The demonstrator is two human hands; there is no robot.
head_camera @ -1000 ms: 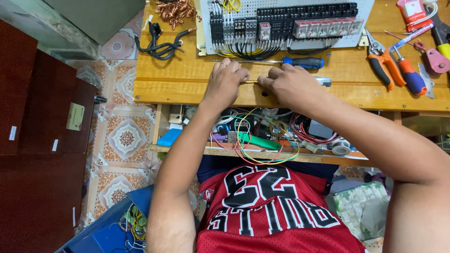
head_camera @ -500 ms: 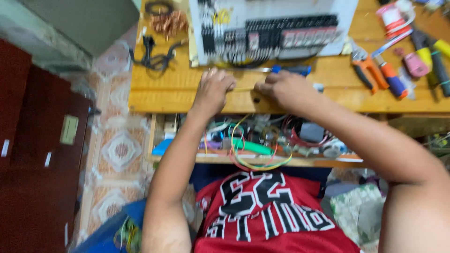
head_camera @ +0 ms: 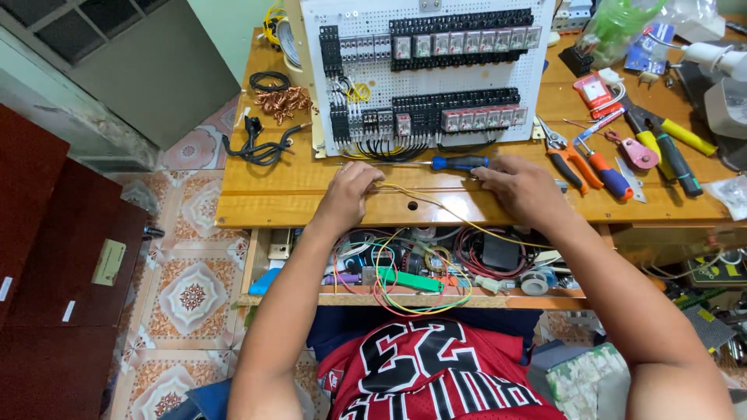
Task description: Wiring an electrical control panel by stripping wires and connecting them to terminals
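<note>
At centre frame, the left hand (head_camera: 350, 190) pinches a yellow wire (head_camera: 436, 204) on the wooden bench (head_camera: 257, 198). The right hand (head_camera: 523, 187) lies nearby; whether its fingers grasp the wire cannot be told.

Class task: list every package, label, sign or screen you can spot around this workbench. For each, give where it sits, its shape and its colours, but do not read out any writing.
Red and white packet: small flat rectangle, on the bench right of the white panel.
Blue packet: flat, far right corner of the bench, beside a green plastic bag.
Clear plastic bag: crumpled, at the bench's right edge.
Tan label: rectangular, on the dark red cabinet at left.
No screens or signs in view.
</note>
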